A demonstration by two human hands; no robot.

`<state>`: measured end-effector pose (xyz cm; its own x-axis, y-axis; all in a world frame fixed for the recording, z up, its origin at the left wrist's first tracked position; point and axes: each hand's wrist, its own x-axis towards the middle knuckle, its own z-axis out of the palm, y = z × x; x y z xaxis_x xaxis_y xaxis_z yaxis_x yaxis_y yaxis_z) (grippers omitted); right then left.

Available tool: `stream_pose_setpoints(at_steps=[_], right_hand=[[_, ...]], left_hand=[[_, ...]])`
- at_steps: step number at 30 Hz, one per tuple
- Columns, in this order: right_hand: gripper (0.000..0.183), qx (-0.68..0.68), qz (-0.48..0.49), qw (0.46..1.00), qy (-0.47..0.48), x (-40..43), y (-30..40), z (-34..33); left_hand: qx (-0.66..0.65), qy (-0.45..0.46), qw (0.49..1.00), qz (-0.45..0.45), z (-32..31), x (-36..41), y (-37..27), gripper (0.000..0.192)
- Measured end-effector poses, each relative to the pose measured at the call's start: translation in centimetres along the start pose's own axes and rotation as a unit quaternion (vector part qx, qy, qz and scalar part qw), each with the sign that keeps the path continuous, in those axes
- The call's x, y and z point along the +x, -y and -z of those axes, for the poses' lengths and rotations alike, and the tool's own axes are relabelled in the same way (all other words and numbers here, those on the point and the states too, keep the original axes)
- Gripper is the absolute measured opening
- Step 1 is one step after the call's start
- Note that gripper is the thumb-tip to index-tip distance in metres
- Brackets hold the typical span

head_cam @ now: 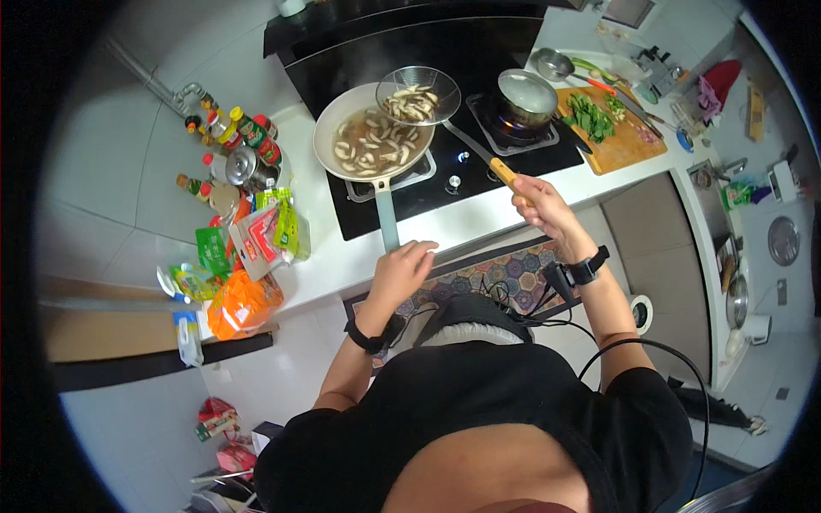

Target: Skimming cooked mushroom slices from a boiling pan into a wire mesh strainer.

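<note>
My right hand [544, 204] grips the wooden handle [503, 173] of a wire-mesh skimmer [452, 95]. Sliced mushrooms [410, 104] lie in its bowl, held over the back right rim of a pale frying pan [326, 144]. More mushroom slices [369, 151] sit in brown liquid in the pan, on the left burner. My left hand [404, 269] is at the near end of the pan's light blue-green handle [387, 218], with its fingers loosely bent. The hand hides the handle's end, so I cannot tell whether it grips it.
A pot of pale, cloudy liquid [527, 93] stands over a lit flame on the right burner. Farther right, a wooden cutting board [603, 160] holds chopped greens [590, 118] and a knife [641, 115]. Sauce bottles [256, 138] and food packets [263, 234] crowd the counter's left end.
</note>
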<state>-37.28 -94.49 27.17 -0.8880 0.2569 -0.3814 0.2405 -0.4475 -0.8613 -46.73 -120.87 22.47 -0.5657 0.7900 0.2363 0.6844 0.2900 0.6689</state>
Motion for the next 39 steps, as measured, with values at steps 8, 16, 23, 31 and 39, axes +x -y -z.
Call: stream_pose_setpoints(at_steps=[8,16,23,31,39], right_hand=[[0.028,-0.024,0.000,1.000,0.009,-1.1,0.4,0.2],[0.039,-0.167,0.080,0.983,-0.009,6.0,-1.0,1.2],[0.038,-0.465,0.218,0.855,-0.071,13.7,-2.5,3.4],[0.037,-0.590,0.338,0.732,-0.037,11.6,-1.6,4.9],[0.040,-0.434,0.039,0.893,0.110,9.3,0.3,2.1]], left_hand=[[0.017,0.016,0.999,0.030,-0.9,-0.8,-0.3,0.013],[0.006,-0.023,0.993,0.113,0.6,-1.7,1.2,0.013],[-0.021,-0.030,0.994,0.098,2.3,-5.1,4.0,0.015],[-0.017,-0.020,0.993,0.117,3.8,-6.1,4.0,0.013],[-0.011,-0.043,0.990,0.131,3.4,-6.5,3.8,0.014]])
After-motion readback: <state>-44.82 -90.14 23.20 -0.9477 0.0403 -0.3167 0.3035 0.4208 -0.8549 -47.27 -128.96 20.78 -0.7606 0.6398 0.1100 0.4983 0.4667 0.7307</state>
